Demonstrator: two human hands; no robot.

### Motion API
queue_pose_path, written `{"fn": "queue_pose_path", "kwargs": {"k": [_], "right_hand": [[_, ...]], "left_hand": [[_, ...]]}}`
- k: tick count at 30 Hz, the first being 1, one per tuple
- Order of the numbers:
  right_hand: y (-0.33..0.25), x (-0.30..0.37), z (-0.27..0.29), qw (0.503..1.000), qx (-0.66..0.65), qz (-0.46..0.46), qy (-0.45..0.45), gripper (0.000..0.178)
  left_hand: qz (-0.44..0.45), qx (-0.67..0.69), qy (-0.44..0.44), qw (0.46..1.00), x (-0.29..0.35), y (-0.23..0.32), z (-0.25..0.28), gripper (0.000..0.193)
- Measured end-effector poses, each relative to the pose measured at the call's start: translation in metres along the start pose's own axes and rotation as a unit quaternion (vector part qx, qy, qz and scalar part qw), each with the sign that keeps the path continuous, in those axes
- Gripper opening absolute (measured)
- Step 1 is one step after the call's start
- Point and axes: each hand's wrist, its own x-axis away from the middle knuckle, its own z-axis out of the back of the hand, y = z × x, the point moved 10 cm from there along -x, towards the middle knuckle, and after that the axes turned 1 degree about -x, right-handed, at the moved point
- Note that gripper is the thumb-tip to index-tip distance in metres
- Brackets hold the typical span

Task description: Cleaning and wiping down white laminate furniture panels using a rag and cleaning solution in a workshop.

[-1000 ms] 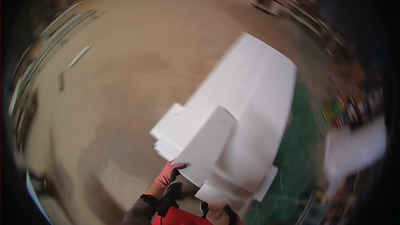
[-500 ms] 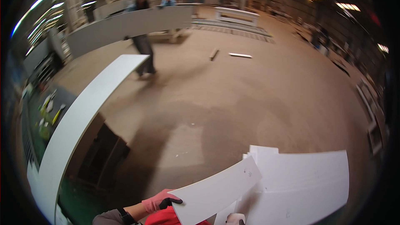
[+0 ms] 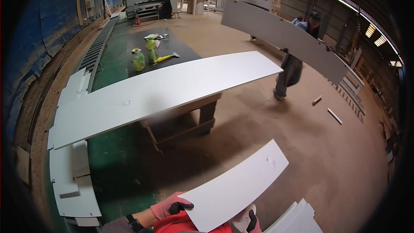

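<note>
You held one short board (image 3: 237, 181) on the near side of the long board (image 3: 168, 97), apart from it and over the floor. Your left hand (image 3: 172, 206), in a pink and black glove, was closed on the short board's left end, thumb on top. Your right hand (image 3: 246, 221), also gloved, was at its near edge, partly hidden, so its grip could not be told. Past the long board's near right, several white boards (image 3: 295, 221) overlapped; more white pieces (image 3: 75, 190) lay at its left end, their count unclear too. One brown stand (image 3: 183, 127) was under the long board. Beyond the long board, two green bottles (image 3: 139, 61) and one yellow-handled tool (image 3: 166, 58) were on one dark surface (image 3: 183, 43), and one red extinguisher (image 3: 138, 20) stood farther off. Beyond its right end, one person (image 3: 290, 75) was behind one grey panel (image 3: 280, 34), and two strips (image 3: 334, 116) lay on the floor, well apart from the long board.
</note>
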Motion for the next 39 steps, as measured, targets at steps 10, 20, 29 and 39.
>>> {"fn": "queue_pose_path", "kwargs": {"k": [10, 20, 29, 39], "right_hand": [[0.044, -0.037, -0.135, 0.876, -0.348, -0.334, 0.011, 0.058], [0.006, -0.133, -0.128, 0.937, -0.209, -0.278, -0.002, 0.065], [-0.069, -0.281, -0.135, 0.938, -0.299, -0.168, -0.054, 0.061], [-0.052, -0.469, -0.332, 0.877, -0.344, -0.298, -0.151, 0.058]], "left_hand": [[-0.140, 0.101, 0.078, 0.982, 0.102, 0.067, 0.142, 0.047], [-0.335, 0.378, 0.091, 0.858, 0.151, 0.103, 0.249, 0.063], [-0.549, 0.077, 0.489, 0.674, 0.262, 0.219, 0.386, 0.021], [-0.547, -0.084, 0.510, 0.659, 0.296, 0.445, 0.644, 0.009]]}}
